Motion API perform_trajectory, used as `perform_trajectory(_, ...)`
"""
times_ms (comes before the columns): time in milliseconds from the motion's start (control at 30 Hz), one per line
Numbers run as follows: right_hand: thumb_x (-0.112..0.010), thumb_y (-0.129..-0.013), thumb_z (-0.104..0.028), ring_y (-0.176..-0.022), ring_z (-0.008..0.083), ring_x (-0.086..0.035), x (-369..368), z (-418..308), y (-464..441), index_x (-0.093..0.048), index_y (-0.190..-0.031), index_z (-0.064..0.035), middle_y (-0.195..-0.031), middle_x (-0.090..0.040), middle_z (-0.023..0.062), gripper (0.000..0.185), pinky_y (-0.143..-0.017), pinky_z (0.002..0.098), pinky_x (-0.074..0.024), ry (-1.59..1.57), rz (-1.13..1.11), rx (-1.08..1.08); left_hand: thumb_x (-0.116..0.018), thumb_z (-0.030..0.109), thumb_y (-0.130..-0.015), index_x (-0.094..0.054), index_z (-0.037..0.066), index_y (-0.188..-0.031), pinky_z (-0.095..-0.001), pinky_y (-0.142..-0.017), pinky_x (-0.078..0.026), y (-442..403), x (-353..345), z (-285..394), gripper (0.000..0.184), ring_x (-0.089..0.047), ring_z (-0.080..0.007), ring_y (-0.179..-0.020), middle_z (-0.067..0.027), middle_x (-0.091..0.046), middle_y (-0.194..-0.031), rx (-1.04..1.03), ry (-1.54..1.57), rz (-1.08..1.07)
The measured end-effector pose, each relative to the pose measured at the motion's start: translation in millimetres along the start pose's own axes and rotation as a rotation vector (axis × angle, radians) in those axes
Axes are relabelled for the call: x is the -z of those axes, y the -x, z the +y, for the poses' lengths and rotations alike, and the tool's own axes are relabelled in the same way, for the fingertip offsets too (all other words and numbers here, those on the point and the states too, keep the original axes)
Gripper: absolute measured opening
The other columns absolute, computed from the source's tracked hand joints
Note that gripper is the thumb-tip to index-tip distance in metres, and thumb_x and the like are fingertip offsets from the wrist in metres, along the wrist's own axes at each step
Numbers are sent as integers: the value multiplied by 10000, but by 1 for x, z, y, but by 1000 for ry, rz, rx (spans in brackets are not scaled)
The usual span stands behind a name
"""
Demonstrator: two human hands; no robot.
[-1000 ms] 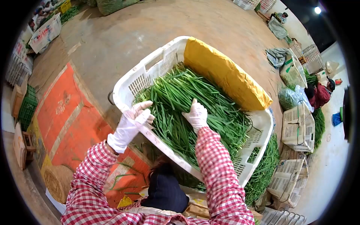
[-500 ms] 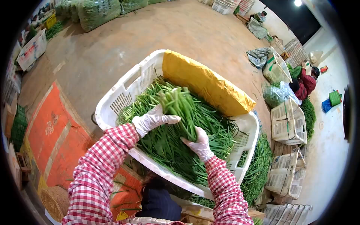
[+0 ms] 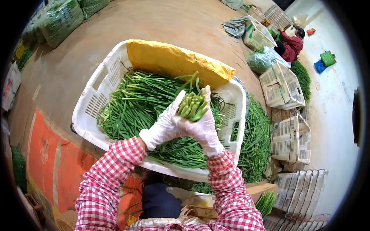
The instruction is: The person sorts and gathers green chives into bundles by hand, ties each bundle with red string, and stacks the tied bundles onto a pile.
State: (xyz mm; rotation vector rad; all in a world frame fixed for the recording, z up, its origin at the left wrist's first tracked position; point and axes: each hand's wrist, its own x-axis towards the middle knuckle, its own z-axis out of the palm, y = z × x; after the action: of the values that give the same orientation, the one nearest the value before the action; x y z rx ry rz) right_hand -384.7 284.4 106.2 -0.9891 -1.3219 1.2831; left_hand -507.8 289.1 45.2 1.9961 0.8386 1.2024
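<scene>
Both of my white-gloved hands are wrapped around a bunch of green chives, its pale cut ends turned up toward me. My left hand presses the bunch from the left, and my right hand closes round it from the right. One or two loose stalks stick out above the bunch. Below my hands is a white plastic basket with many more chives lying loosely in it. A yellow sheet hangs over the basket's far wall.
More chives are heaped right of the basket. White crates line the right wall, where a person in a red top sits. An orange mat lies at the left; full plastic bags stand far left.
My hands have come together around the bunch, which is now upright with its cut ends toward me. My view has shifted to the right, so the basket appears further left.
</scene>
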Motion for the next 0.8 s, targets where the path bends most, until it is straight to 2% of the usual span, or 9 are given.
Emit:
perform_trajectory(33,-847,-642,-179,-1206,210,-440,6,15,5,-86,-1439,5,-1355,-369,181,1118,-986,305,-406,84,63,136,-805,35,-649,-162,56,-1456,-309,-1082,-297,1,-1,2,1032,-355,-156,-1282,-81,-315,-1442,138,251,2)
perform_trajectory(67,-836,-642,-103,-1185,196,-452,11,26,7,-91,-1441,-26,-1320,-396,159,1095,-988,315,-404,112,152,49,-814,24,-629,-169,49,-1452,-305,-1075,-311,2,-1,3,1046,-357,-154,-1280,-85,-320,-1439,274,503,5)
perform_trajectory(167,-808,-669,-59,-1101,186,-494,3,14,20,-124,-1429,-50,-1239,-438,116,1022,-953,318,-432,-20,179,114,-835,5,-573,-149,57,-1456,-317,-1074,-305,3,-19,15,1120,-332,-170,-1298,-89,-313,-1440,239,354,-5)
perform_trajectory(333,-709,-768,-12,-895,93,-554,23,11,19,-544,-1136,-92,-997,-563,-12,411,-808,255,-471,-274,321,19,-771,141,-700,-117,-4,-1445,-319,-1116,-203,3,-11,38,1003,-257,-247,-1349,-176,-242,-1468,132,37,-207)
perform_trajectory(400,-710,-773,-28,-895,98,-561,39,-1,28,-557,-1112,-92,-992,-570,-8,378,-816,258,-471,-297,332,3,-730,205,-777,-361,-3,-1370,-326,-1068,-314,-16,22,68,729,-406,-243,-1263,-156,-426,-1369,171,185,-321)
perform_trajectory(467,-750,-732,-76,-908,125,-581,47,-32,36,-574,-1094,-99,-996,-610,11,402,-840,291,-482,-259,342,103,-666,225,-841,-527,24,-1243,-284,-948,-436,-20,47,81,470,-544,-186,-1102,-111,-575,-1210,429,505,-36)
perform_trajectory(600,-775,-702,-199,-935,143,-581,90,-112,60,-596,-1042,-118,-1001,-621,11,393,-873,336,-462,-143,397,162,-589,329,-898,-600,61,-1125,-203,-733,-482,16,102,35,351,-618,-89,-892,-23,-649,-1036,622,371,450)
perform_trajectory(700,-750,-721,-198,-900,154,-599,138,-169,65,-606,-1033,-123,-980,-626,1,352,-858,356,-473,-32,403,269,-602,323,-892,-600,51,-1116,-164,-671,-473,61,127,47,352,-624,-67,-834,-13,-645,-991,773,284,455)
perform_trajectory(800,-688,-753,-25,-753,101,-625,145,-209,77,-600,-989,-78,-858,-630,39,257,-684,261,-537,436,659,837,-627,290,-882,-633,44,-1068,-186,-651,-488,94,158,60,308,-630,-84,-785,-24,-659,-926,694,290,401)
